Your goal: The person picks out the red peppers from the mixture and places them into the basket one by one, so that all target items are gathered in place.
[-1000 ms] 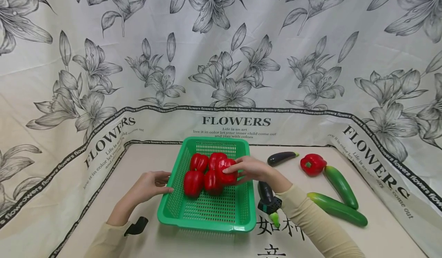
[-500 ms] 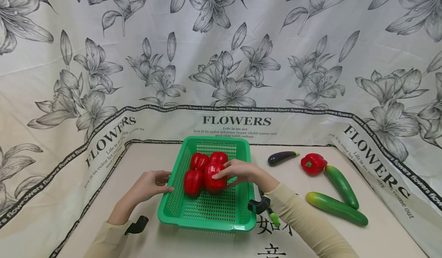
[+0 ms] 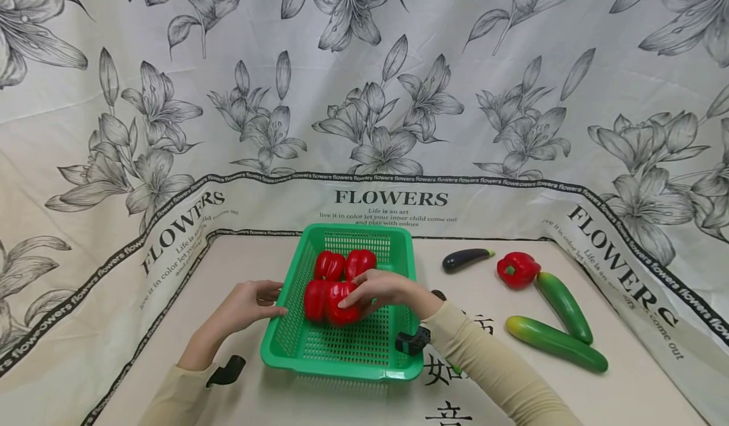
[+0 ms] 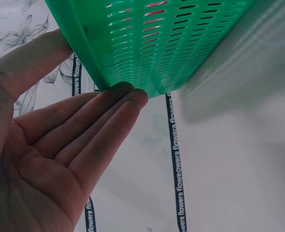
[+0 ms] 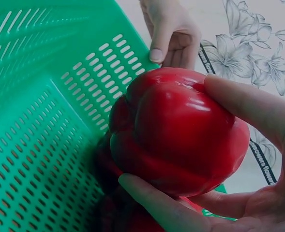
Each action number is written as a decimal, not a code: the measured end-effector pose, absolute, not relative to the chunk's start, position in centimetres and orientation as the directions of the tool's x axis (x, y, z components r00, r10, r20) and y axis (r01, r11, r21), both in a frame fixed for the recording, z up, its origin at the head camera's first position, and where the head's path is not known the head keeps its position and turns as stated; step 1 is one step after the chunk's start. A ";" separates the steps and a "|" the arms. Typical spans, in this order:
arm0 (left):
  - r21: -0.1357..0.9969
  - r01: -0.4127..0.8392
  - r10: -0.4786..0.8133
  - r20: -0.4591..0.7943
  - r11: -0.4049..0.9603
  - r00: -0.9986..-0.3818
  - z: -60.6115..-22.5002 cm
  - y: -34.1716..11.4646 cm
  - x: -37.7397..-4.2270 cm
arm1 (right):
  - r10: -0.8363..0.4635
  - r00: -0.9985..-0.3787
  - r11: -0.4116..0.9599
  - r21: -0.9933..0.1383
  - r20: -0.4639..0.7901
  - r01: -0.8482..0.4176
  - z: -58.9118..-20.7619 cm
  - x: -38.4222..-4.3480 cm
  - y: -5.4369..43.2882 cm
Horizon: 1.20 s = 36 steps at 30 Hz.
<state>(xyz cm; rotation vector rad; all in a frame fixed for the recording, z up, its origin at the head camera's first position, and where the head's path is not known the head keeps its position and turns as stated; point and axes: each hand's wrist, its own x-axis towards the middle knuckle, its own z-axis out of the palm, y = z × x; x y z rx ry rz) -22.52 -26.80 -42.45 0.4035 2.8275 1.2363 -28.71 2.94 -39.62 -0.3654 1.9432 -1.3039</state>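
Note:
My right hand [image 3: 383, 290] grips a red bell pepper [image 5: 181, 130] between thumb and fingers, inside the green plastic basket [image 3: 342, 375]. In the head view the held pepper overlaps another red pepper [image 3: 314, 300] on its left. Behind them sit two more peppers, one at back left [image 3: 329, 265] and one at back right [image 3: 361, 263]. My left hand [image 3: 250, 306] holds the basket's left rim. In the left wrist view its thumb reaches over the rim while the fairly straight fingers touch the outer wall. The right wrist view hides part of the peppers below the held one.
Right of the basket lie an eggplant [image 3: 467, 260], a red bell pepper [image 3: 517, 270] and two green cucumber-like vegetables, one upper [image 3: 565, 307] and one lower [image 3: 557, 344]. A second eggplant is mostly covered by my right forearm. A flower-printed cloth [image 3: 387, 128] hangs behind the table.
My right hand has carried the held pepper leftward and slightly toward me, from above the basket's right part to beside the front-left pepper. The left hand and basket have stayed put.

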 end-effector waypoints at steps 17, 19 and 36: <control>0.734 0.221 0.247 0.075 0.642 -0.966 -42.6 -27.0 -22.6 | -0.660 -0.603 0.452 -0.878 -0.449 0.159 -41.1 -28.2 1.3; 0.732 0.221 0.244 0.077 0.644 -0.967 -42.6 -27.0 -22.6 | -0.663 -0.593 0.458 -0.874 -0.456 0.160 -41.2 -28.1 1.1; 0.731 0.207 0.235 0.065 0.651 -0.970 -42.6 -26.9 -22.5 | -0.652 -0.558 0.549 -0.827 -0.513 0.119 -41.8 -27.4 -0.4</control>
